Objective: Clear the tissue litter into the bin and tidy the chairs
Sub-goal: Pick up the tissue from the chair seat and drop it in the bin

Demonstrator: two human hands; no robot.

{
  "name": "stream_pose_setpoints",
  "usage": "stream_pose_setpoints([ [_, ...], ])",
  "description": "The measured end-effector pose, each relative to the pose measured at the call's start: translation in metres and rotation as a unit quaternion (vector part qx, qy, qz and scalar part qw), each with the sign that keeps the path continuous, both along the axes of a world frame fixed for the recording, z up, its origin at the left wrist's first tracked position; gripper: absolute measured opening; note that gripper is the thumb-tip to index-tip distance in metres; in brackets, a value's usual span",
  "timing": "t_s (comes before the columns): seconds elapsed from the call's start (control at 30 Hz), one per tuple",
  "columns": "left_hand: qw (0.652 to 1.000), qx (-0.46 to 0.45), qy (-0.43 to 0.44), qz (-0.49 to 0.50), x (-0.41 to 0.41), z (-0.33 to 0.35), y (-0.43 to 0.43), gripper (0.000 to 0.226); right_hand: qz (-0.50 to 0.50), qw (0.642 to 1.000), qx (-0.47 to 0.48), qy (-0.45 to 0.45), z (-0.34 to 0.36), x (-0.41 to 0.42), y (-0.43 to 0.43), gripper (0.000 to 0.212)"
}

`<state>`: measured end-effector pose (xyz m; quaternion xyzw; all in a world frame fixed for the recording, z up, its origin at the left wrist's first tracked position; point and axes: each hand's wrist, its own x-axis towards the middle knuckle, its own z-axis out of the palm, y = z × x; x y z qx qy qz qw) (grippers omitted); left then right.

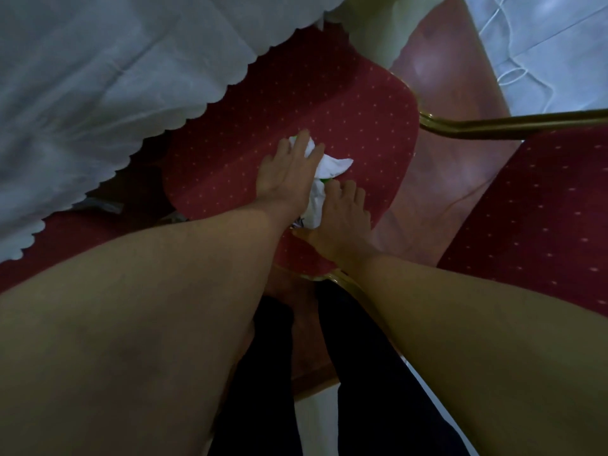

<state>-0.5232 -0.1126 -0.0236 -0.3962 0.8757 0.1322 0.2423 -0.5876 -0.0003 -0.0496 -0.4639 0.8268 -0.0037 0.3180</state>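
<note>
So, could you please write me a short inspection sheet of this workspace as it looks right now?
Surface: red dotted chair seat with a gold metal frame, partly under a white scalloped tablecloth.
Job's things: crumpled white tissues lie on the seat, with a bit of green among them; no bin in view.
Clutter: something pale under the tablecloth edge, too dark to identify.
Hands: left hand lies flat on the tissues; right hand presses their near side; neither has closed on them.
Cables: thin white cord on the pale floor, upper right.
Surroundings: second red chair to the right; reddish floor between the chairs.
</note>
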Motion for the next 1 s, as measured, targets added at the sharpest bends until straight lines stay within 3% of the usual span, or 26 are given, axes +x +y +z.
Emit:
stream_pose_setpoints([
  [0.07, 0.999, -0.002, -0.009, 0.033, -0.002, -0.001, 0.001, 0.080, 0.018, 1.000, 0.016, 0.000, -0.004, -0.001, 0.002, 0.093],
  [0.2, 0.996, -0.006, -0.025, 0.091, 0.004, -0.002, 0.003, 0.075, 0.061, 0.998, 0.012, 0.007, -0.014, -0.002, 0.006, 0.070],
  [0.3, 0.993, 0.016, -0.036, 0.113, 0.013, -0.003, 0.004, 0.074, 0.079, 0.997, 0.021, 0.013, -0.019, -0.002, 0.007, 0.068],
  [0.6, 0.986, 0.044, 0.008, 0.160, 0.031, -0.012, 0.007, 0.058, 0.043, 0.995, 0.045, -0.081, -0.008, 0.009, -0.004, 0.050],
  [0.87, 0.966, 0.106, 0.043, 0.231, 0.044, 0.004, 0.003, 0.064, 0.067, 0.992, 0.060, -0.089, 0.022, 0.011, -0.021, 0.063],
  [1.0, 0.963, 0.092, 0.055, 0.248, 0.054, 0.021, -0.012, 0.066, 0.080, 0.993, 0.043, -0.080, 0.044, 0.015, -0.038, 0.060],
])
